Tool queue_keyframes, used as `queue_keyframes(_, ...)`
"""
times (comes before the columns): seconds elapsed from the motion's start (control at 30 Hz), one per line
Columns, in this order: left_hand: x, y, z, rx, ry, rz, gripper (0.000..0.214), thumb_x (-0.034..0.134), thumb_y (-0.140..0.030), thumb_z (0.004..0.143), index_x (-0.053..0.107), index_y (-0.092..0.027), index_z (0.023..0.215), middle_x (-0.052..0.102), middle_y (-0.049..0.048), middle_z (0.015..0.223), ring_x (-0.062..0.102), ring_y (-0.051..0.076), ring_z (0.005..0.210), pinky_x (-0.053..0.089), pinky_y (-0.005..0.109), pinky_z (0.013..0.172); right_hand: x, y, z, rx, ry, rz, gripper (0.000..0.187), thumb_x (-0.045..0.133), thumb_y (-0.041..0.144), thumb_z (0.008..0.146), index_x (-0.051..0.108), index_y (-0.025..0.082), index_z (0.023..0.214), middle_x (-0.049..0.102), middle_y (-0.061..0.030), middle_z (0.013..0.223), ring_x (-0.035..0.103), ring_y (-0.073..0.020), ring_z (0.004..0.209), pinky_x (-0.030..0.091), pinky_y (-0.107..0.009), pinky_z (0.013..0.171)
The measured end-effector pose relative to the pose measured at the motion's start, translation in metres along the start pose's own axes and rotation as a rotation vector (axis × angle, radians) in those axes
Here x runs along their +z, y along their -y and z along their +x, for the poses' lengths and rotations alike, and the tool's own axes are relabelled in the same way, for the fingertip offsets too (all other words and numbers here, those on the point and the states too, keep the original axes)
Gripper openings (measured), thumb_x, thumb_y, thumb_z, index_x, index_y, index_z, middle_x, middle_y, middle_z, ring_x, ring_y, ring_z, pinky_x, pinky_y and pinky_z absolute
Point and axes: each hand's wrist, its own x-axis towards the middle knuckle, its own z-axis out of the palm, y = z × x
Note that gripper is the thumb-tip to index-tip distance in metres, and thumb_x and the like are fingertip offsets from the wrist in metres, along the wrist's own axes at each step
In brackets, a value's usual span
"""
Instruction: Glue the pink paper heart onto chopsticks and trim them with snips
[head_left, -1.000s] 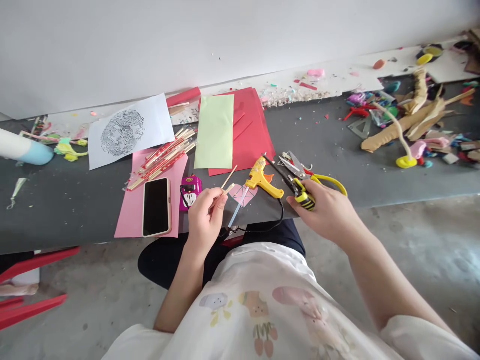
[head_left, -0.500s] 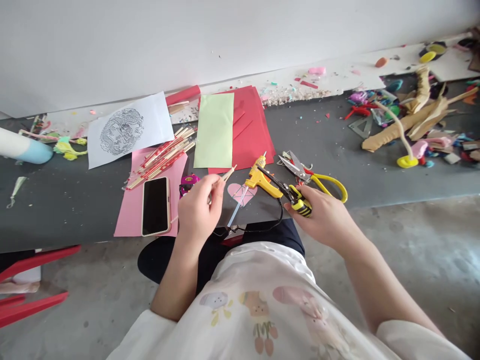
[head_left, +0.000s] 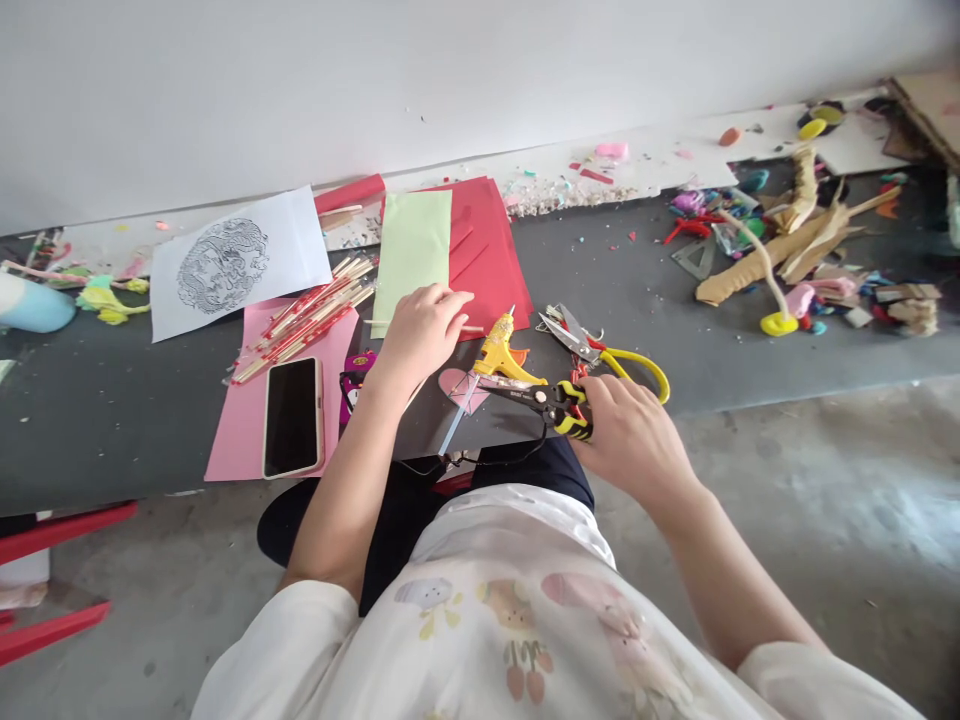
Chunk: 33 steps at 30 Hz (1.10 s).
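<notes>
My left hand (head_left: 425,332) is palm down over the lower edge of the pale green paper (head_left: 412,235), thumb and forefinger apart. A thin wooden stick (head_left: 472,329) shows on either side of it, its middle hidden under the hand. Another stick (head_left: 414,395) pokes out below the wrist. In my right hand (head_left: 630,430) are wire-stripper pliers (head_left: 551,400) with yellow and black handles, the dark jaws pointing left. Those jaws reach over a pink paper heart (head_left: 463,390) and the glue stick of a yellow hot glue gun (head_left: 496,350).
Yellow-handled scissors (head_left: 600,350) lie right of the glue gun. Leftward are a phone (head_left: 292,415), pink paper (head_left: 232,430), bundled sticks (head_left: 307,315) and a printed sheet (head_left: 240,260). Red paper (head_left: 487,260) lies behind. Craft scraps (head_left: 795,250) cover the far right.
My left hand has moved up and turned palm down; the sticks pinched in it are now spread beneath it. My right hand has lowered the pliers, swinging their jaws left.
</notes>
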Motion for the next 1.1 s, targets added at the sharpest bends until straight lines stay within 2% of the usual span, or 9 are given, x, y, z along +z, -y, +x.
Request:
queue_keyframes(0.13, -0.02, -0.014, -0.016, 0.067, -0.034, -0.268, 0.023, 0.045, -0.021, 0.093, 0.064, -0.021, 0.106, 0.066, 0.004, 0.104, 0.06, 0.016, 0.097, 0.048, 0.031, 0.086, -0.007, -0.006, 0.006, -0.063, -0.076, -0.089, 0.027, 0.054, 0.03, 0.08, 0.056, 0.014, 0.101, 0.061, -0.0103, 0.09, 0.055, -0.0274, 0.086, 0.04, -0.037, 0.079)
queue_keyframes(0.27, -0.035, -0.025, -0.036, 0.169, -0.036, -0.329, 0.018, 0.052, -0.018, 0.09, 0.068, -0.021, 0.096, 0.066, 0.0022, 0.095, 0.059, 0.014, 0.092, 0.047, 0.029, 0.084, -0.01, -0.008, 0.013, -0.113, -0.076, -0.102, 0.024, 0.053, 0.027, 0.08, 0.055, 0.015, 0.1, 0.06, -0.0113, 0.093, 0.053, -0.0271, 0.088, 0.038, -0.037, 0.078)
queue_keyframes(0.4, -0.037, -0.03, -0.05, 0.23, 0.054, -0.271, 0.019, 0.053, -0.015, 0.089, 0.069, -0.023, 0.095, 0.062, 0.0016, 0.089, 0.057, 0.015, 0.091, 0.046, 0.03, 0.084, -0.012, -0.008, 0.018, -0.169, -0.039, -0.089, 0.025, 0.051, 0.021, 0.078, 0.054, 0.014, 0.102, 0.06, -0.0132, 0.096, 0.052, -0.028, 0.091, 0.036, -0.038, 0.079)
queue_keyframes(0.57, -0.037, -0.033, -0.056, 0.27, 0.123, -0.17, 0.019, 0.051, -0.014, 0.089, 0.069, -0.021, 0.092, 0.06, 0.0032, 0.087, 0.054, 0.016, 0.089, 0.046, 0.031, 0.082, -0.015, -0.005, 0.023, -0.204, -0.002, -0.092, 0.024, 0.05, 0.022, 0.079, 0.055, 0.015, 0.101, 0.059, -0.0133, 0.092, 0.05, -0.0294, 0.089, 0.035, -0.039, 0.079)
queue_keyframes(0.9, -0.041, -0.035, -0.056, 0.374, 0.179, 0.031, 0.024, 0.045, -0.02, 0.093, 0.068, -0.018, 0.086, 0.06, 0.0049, 0.086, 0.052, 0.018, 0.089, 0.046, 0.032, 0.08, -0.019, -0.002, 0.026, -0.273, 0.058, -0.146, 0.018, 0.052, 0.024, 0.08, 0.054, 0.015, 0.095, 0.055, -0.0116, 0.087, 0.049, -0.0282, 0.087, 0.034, -0.038, 0.079)
queue_keyframes(1.1, -0.039, -0.034, -0.059, 0.4, 0.225, 0.097, 0.023, 0.042, -0.016, 0.093, 0.065, -0.018, 0.091, 0.059, 0.0048, 0.088, 0.052, 0.018, 0.089, 0.045, 0.032, 0.082, -0.02, 0.0, 0.028, -0.306, 0.085, -0.148, 0.018, 0.055, 0.023, 0.077, 0.054, 0.015, 0.093, 0.056, -0.0121, 0.087, 0.05, -0.0287, 0.087, 0.034, -0.038, 0.078)
